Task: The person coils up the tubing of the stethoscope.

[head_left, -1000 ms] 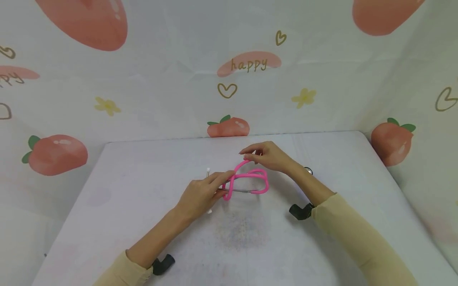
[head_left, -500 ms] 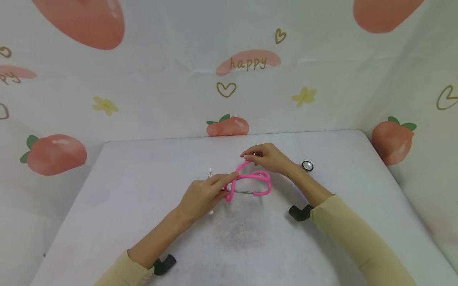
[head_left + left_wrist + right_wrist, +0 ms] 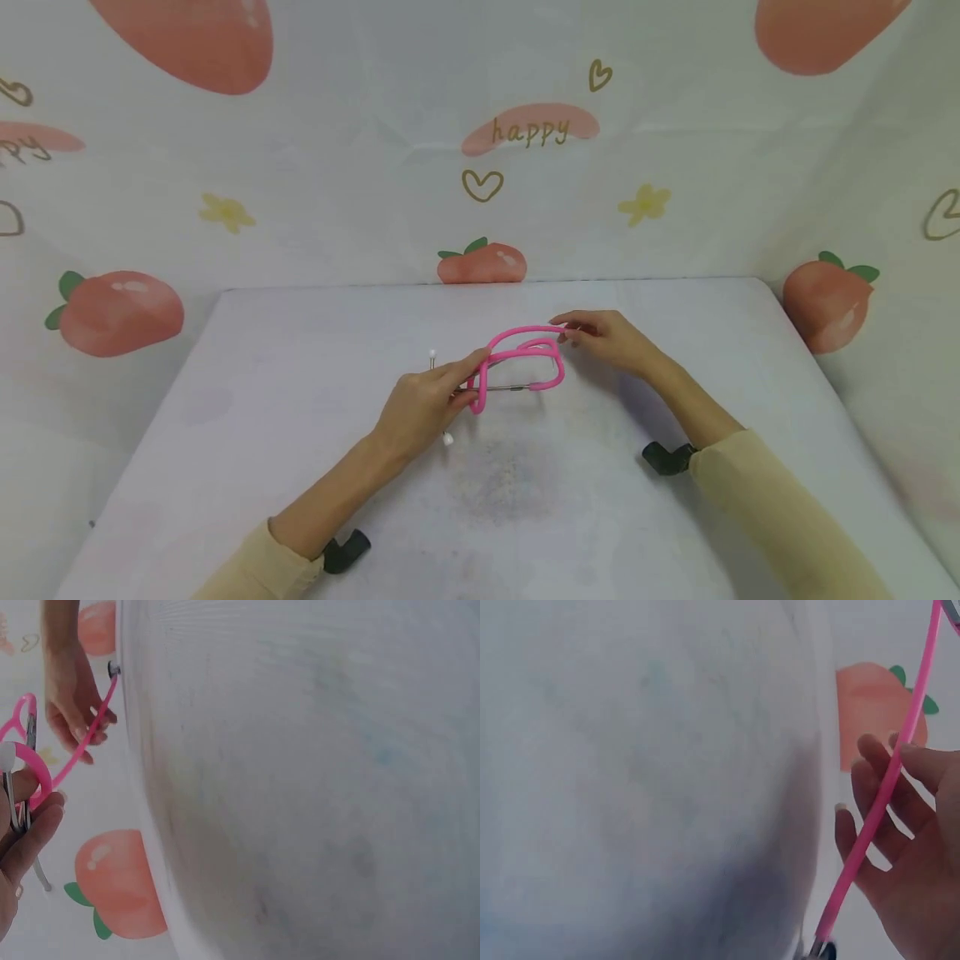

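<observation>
The pink stethoscope (image 3: 521, 353) is over the middle of the white table (image 3: 315, 367). It runs long from left to right, white ear tips (image 3: 432, 354) at the left, loops toward the right. The left hand (image 3: 427, 402) pinches the folded part. The right hand (image 3: 609, 337) lightly pinches the tube (image 3: 880, 802).

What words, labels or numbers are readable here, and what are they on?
"happy": on the central pink patch of the backdrop.
"ppy": on another pink patch at the head view's left edge, start cut off.
Left wrist view: brown marks at upper left, too blurred to read.
Pink stethoscope: no readable text.
</observation>
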Motion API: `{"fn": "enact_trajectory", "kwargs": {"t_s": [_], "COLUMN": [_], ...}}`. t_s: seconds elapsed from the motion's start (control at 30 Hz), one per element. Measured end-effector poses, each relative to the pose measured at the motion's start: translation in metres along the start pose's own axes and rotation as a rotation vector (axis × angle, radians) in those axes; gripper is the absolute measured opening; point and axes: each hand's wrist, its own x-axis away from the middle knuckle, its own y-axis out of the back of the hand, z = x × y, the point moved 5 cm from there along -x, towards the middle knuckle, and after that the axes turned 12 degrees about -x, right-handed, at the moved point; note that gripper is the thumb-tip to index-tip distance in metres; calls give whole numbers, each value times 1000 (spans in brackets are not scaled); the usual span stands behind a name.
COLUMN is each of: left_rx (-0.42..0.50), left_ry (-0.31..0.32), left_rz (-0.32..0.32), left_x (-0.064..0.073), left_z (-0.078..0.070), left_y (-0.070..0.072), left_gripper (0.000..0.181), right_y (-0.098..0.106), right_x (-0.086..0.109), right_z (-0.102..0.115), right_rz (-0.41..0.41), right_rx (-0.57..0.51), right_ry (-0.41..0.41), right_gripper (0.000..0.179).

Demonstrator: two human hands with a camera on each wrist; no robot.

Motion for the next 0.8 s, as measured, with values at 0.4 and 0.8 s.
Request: {"fn": "enact_trajectory", "kwargs": {"t_s": [0.4,0.8], "left_rx": [12,-36], "left_ry": [106,135], "left_rz": [0,-1], "left_x": [-4,-5], "left_z": [7,12], "left_y": [3,2], "left_gripper": [72,71], "right_y": [9,-17], "right_x": [24,46], "right_z": [2,16], "right_rz": [-84,114], "right_rx": [27,110], "right_ry": [129,223], "right_gripper": [32,32]}}
